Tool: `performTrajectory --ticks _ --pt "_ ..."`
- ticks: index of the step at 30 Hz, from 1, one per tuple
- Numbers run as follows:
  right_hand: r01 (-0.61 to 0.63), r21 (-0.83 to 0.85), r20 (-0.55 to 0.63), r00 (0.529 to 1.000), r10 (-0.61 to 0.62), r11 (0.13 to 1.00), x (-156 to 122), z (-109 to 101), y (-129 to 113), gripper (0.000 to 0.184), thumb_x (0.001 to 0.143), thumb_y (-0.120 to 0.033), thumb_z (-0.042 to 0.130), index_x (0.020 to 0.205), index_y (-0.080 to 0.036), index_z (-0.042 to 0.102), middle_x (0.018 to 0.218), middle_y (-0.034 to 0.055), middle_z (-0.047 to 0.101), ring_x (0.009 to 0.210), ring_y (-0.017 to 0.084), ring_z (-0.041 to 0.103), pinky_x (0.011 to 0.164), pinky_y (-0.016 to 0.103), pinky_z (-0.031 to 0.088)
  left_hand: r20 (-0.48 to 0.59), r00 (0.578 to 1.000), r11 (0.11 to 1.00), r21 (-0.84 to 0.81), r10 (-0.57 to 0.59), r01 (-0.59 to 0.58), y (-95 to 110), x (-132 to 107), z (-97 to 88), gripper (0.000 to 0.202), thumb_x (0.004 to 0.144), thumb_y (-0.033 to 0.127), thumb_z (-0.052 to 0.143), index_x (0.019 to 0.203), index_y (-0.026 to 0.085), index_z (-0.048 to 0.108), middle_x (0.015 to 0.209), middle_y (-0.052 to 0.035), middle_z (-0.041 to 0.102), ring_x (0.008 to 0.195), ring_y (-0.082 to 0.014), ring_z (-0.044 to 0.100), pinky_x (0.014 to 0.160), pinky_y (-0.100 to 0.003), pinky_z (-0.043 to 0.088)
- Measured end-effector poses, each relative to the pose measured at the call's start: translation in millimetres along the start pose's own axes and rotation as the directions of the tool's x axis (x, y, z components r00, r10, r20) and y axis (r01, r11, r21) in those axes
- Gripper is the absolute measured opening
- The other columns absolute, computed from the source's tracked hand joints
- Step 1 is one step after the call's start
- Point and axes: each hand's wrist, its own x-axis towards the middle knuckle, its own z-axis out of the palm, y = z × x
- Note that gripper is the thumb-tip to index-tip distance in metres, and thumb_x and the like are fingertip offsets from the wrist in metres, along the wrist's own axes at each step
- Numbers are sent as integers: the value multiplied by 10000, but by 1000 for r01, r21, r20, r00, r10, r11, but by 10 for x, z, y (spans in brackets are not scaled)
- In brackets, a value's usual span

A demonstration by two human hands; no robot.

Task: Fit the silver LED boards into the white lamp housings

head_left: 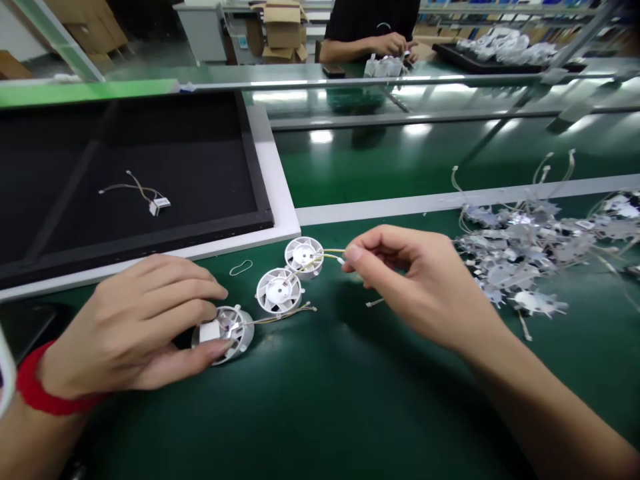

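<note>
The left hand curls its fingers closely around a white plastic fan on the desk, while the right hand pinches a thin wire lead from a neighbouring fan between its fingertips.

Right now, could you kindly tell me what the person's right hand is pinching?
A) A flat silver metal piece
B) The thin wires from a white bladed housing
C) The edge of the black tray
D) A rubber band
B: the right hand pinches the end of the thin wires running from the white bladed housing.
</note>
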Motion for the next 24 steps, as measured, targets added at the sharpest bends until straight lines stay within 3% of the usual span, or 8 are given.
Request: performTrajectory --ticks 5,10,14,16,18,20,22,24 --pt "70 -4 -157 985 -70 998 2 -46 29 220 1013 -224 641 800 -201 691 696 -6 667 542 105 553 451 222 400 84 996 998 -52 31 -27 12 57 137 204 1041 365 620 1166 207 652 1164 -62 741 997 -244 710 901 -387 560" --pt "125 173 -286 956 -72 977 -33 -25 36 201 1079 -253 623 880 -246 645 891 12 781 656 129 669 544 262 509 94 995 996 -83 -24 32 4 61 118 292 1023 382 645 1259 210 629 1190 -70 715 1058 -268 696 967 -396 546" --pt "259 297 -384 913 -134 919 -79 -22 7 224 1101 -174 599 899 -268 619 811 -17 767 647 135 695 573 275 526 115 980 985 -36 -165 170 -99 3 29 249 1047 194 559 1280 201 647 1276 -17 680 1213 -256 655 1123 -369 461" --pt "288 340 -368 917 -155 895 -115 -32 -17 257 1101 -128 578 898 -278 624 759 -37 745 630 129 698 565 261 522 107 971 977 28 -214 212 -154 -25 10 283 1053 123 527 1309 170 639 1342 -30 650 1276 -282 630 1159 -402 427" --pt "252 381 -244 956 -166 890 -157 -43 -48 249 1093 -138 599 890 -279 629 736 -54 740 611 117 688 560 238 530 37 983 982 66 -183 180 -165 -41 10 295 1033 76 548 1299 162 642 1381 -37 638 1322 -302 610 1193 -439 402" --pt "150 439 -19 987 -158 886 -196 -42 -82 203 1072 -183 653 889 -268 630 742 -60 749 599 107 678 554 215 541 -65 991 991 50 -120 124 -95 -31 20 280 986 41 584 1208 188 672 1356 6 653 1298 -262 622 1200 -425 411" --pt "11 494 236 961 -146 870 -219 -20 -114 171 1057 -211 672 893 -246 635 784 -44 769 635 109 707 581 207 568 -141 988 998 9 -66 67 59 12 38 229 941 63 622 1101 214 687 1253 50 683 1172 -197 662 1137 -378 465" --pt "-82 486 422 894 -152 870 -220 19 -137 147 1046 -202 678 902 -220 657 837 -18 788 720 127 750 644 219 589 -133 991 1000 -17 3 -5 256 81 71 203 942 76 627 1062 225 692 1112 52 723 1028 -161 692 1033 -357 509"
